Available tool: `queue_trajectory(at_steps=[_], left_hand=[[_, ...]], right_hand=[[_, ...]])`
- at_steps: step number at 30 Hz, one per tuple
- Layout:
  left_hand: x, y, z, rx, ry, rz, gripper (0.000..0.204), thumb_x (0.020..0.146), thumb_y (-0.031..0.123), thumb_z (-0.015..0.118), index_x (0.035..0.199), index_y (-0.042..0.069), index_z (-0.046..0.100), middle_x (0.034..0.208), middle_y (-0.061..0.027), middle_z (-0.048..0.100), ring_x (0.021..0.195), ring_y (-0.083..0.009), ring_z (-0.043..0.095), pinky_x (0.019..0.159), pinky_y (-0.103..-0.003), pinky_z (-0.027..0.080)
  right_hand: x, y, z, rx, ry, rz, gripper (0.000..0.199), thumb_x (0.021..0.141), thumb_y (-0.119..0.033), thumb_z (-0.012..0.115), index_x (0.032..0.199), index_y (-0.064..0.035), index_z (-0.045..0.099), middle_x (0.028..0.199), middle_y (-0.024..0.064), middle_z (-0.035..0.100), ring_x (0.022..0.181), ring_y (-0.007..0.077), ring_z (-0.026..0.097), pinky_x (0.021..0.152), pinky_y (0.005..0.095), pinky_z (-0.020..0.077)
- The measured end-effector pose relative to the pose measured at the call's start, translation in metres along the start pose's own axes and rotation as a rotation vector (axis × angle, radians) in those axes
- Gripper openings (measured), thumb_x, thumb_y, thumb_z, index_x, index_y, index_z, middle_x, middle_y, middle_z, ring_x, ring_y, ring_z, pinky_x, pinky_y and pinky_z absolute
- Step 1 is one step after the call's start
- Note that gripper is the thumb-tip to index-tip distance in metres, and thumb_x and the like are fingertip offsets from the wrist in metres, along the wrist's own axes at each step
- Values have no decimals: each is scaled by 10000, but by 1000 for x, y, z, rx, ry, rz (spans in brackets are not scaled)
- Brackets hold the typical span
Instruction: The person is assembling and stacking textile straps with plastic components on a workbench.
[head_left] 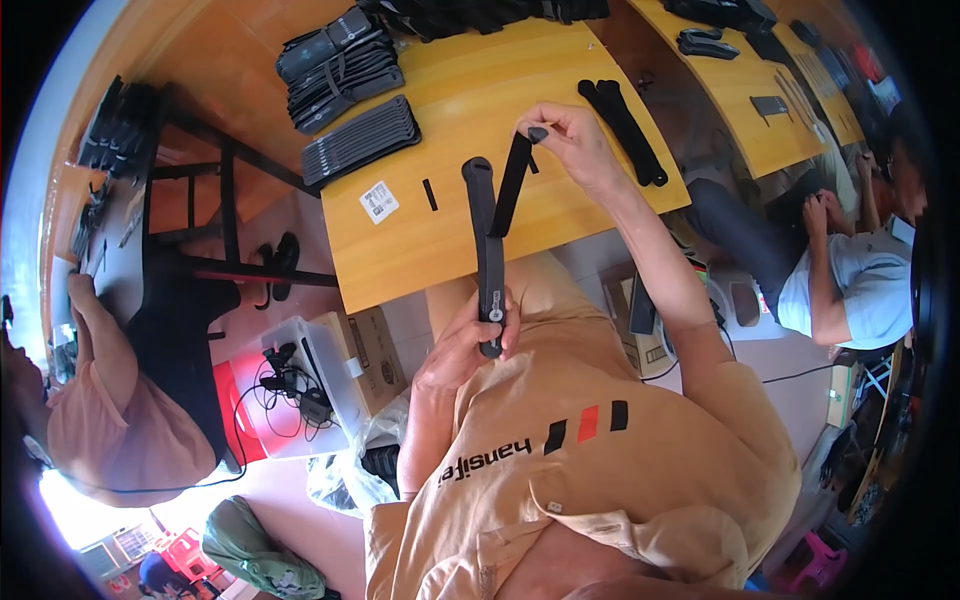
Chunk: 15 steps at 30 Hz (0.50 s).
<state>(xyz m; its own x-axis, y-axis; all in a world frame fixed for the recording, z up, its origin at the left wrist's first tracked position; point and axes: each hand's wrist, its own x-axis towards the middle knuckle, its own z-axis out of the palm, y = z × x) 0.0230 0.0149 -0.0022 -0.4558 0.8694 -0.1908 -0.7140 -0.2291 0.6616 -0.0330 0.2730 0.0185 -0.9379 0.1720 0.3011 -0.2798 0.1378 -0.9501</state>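
Note:
My left hand point(465, 340) is closed round the lower end of a long, flat black bar-like piece point(484, 230) with rounded ends, held upright over the table's near edge. A black strip point(512, 185) slants up from the middle of this piece. Its upper end, with a dark rounded tip, is pinched by my right hand point(565, 140). I cannot tell how strip and bar are joined. Short thin black strips point(430, 194) lie on the wooden table point(390, 255), one near each side of the bar. A white printed label sheet point(379, 202) lies to the left.
Stacked flat black pieces point(360, 140) lie at the table's left. Two long black pieces point(625, 135) lie at the right. Below left stand a plastic bin point(300, 395) with cables and a cardboard box point(372, 350). People sit at either side, one by another table point(765, 130).

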Motion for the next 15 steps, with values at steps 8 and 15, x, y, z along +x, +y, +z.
queue_trajectory(at_steps=[8,15], left_hand=[[9,-3,-13,-231,89,46,293,801,130,506,1070,23,460,734,-58,440,587,-138,406,540,-276,357],[14,-5,-8,-147,44,-23,355,955,386,378,1041,52,458,613,8,362,497,-75,315,462,-214,285]], right_hand=[[-23,-43,26,-48,-68,74,115,887,-99,533,905,-12,606,794,-11,584,666,40,522,541,164,410],[3,-30,-3,-95,-44,77,130,879,-77,525,880,14,617,759,11,613,600,55,551,508,184,434]])
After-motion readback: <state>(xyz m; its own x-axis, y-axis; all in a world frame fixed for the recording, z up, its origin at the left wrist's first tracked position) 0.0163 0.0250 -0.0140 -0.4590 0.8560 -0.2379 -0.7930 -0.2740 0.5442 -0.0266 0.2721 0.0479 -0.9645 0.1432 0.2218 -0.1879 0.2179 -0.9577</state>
